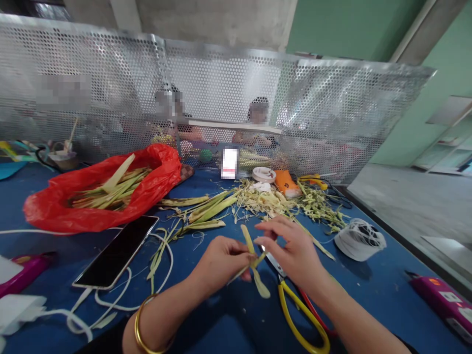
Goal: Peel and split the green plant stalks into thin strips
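My left hand (225, 263) pinches a small piece of pale yellow-green leaf strips (261, 285), which look like dried husk. The strips cross at my fingertips and fan out in several directions. My right hand (293, 246) hovers just right of the piece, thumb and forefinger apart; whether a fingertip touches a strip I cannot tell. Beneath the right hand lie scissors (285, 290) with yellow and red handles, their blades partly hidden by it. Long green-yellow leaves (212, 206) and a heap of shredded strips (265, 196) spread over the blue table (236, 322) beyond my hands.
At left are a red plastic bag (55, 206) of leaves, a phone (118, 253) and white cables. To the right stand a roll of white cord (359, 241) and a purple tool (442, 297). A perforated metal screen (221, 73) crosses the back, with people behind it.
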Demonstrator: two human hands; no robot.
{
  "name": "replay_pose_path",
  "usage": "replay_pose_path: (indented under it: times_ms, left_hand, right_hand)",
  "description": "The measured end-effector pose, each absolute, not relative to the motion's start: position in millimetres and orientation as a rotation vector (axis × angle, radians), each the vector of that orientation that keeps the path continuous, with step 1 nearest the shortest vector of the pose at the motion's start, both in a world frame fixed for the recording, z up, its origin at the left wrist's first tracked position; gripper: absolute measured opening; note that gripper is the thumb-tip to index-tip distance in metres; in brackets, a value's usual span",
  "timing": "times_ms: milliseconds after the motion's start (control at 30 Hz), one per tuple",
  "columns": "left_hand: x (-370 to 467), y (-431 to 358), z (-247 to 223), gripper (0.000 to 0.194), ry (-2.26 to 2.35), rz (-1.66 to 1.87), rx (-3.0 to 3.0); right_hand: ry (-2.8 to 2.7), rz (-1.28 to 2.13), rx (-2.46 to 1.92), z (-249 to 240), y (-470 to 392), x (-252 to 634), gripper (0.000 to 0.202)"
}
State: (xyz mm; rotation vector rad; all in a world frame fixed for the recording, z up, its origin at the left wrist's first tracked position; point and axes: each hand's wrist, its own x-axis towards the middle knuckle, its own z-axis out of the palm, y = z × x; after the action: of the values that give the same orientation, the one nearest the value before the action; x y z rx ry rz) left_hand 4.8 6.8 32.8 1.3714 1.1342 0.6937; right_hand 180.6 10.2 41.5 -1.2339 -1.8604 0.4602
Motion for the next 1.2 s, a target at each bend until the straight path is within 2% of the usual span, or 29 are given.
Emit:
replay_pose_path:
  times_ms: [133,200,333,467,600,767,1200]
  left_hand:
    - [7,2,24,0.037,1.070,0.620,1.558]
    - [7,2,20,0.040,1.087,0.630,1.573]
    - [4,4,21,0.045,1.173,0.699,1.572]
    - [3,6,26,0.038,1.269,0.805,1.545]
    - [6,7,28,0.031,1.204,0.922,1.362]
    - [8,8,27,0.019,1.000,0.943,0.969]
    - [6,4,38,0.012,0.914,0.996,0.901]
  right_hand:
    - [-1.797,1.058,-1.217,39,10,172,0.008]
    - [-1.732,1.081,-1.210,38,8,170,0.013]
    - [-1.825,0.617,-1.214,39,-2,168,0.010]
    - [-1.963,0.116,-1.136,36,-14,165,0.011]
    - [-2.032,-0.190,-1.030,31,-21,156,0.011]
    - [-2.035,-0.343,-0.996,29,-26,148,0.011]
    - [-1.969,-0.449,-0.981,25,-20,151,0.015]
